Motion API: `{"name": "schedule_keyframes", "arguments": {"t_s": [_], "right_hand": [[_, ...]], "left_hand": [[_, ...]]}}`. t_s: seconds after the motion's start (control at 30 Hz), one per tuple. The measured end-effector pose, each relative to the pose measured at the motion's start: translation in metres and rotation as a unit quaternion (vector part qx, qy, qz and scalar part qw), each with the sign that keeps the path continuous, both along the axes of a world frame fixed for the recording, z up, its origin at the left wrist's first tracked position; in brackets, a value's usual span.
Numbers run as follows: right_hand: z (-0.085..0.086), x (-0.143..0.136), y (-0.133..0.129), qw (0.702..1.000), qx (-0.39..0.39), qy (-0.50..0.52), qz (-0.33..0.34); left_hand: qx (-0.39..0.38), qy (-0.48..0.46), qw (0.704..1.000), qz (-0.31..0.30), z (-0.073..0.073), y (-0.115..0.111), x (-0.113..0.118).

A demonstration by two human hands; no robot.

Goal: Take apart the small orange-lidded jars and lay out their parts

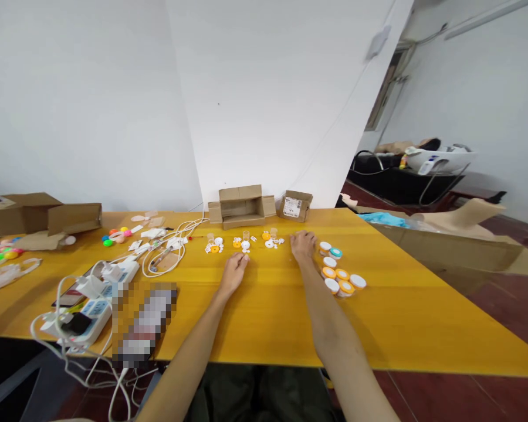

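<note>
My left hand (234, 274) rests on the table with its fingers curled in. Whatever those fingers may hold is hidden. Just beyond it sit a small white round piece (245, 245), an orange round piece (237, 243) and a clear cup (246, 235). My right hand (303, 242) lies palm down on the tabletop, fingers spread a little. Left of it is another set with a clear cup (273, 232), an orange round piece (266, 235) and a white disc (269, 243). Several small round containers (342, 274) with white, orange or teal lids stand to its right.
An open cardboard box (242, 221) and a smaller carton (295, 206) stand at the back. On the left are a power strip (97, 313), a blurred-out phone (145, 325), loose white cables (176, 234) and coloured balls (114, 237). Another cardboard box (444, 258) is beyond the right edge.
</note>
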State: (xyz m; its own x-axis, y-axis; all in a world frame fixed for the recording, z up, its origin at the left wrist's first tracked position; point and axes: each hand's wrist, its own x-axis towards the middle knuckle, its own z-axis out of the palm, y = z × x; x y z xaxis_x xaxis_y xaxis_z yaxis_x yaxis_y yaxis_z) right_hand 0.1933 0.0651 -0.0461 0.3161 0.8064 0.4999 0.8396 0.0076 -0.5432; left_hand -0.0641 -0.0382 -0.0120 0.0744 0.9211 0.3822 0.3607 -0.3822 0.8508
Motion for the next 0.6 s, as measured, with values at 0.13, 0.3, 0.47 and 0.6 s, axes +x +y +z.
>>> {"name": "schedule_keyframes", "arguments": {"t_s": [0.13,0.3,0.47,0.6], "right_hand": [[0.008,-0.006,0.008,0.996,-0.033,0.044,-0.065],[0.011,-0.008,0.020,0.997,0.024,0.044,-0.066],[0.012,-0.005,0.024,0.998,0.008,0.038,-0.051],[0.010,-0.002,0.023,0.999,0.012,0.010,-0.046]], "left_hand": [[-0.015,0.005,1.000,-0.001,0.003,-0.003,0.001],[-0.006,0.004,1.000,-0.005,0.006,-0.004,0.002],[-0.010,0.010,1.000,-0.002,0.006,-0.004,0.001],[-0.015,0.000,1.000,0.000,0.004,-0.002,0.000]]}}
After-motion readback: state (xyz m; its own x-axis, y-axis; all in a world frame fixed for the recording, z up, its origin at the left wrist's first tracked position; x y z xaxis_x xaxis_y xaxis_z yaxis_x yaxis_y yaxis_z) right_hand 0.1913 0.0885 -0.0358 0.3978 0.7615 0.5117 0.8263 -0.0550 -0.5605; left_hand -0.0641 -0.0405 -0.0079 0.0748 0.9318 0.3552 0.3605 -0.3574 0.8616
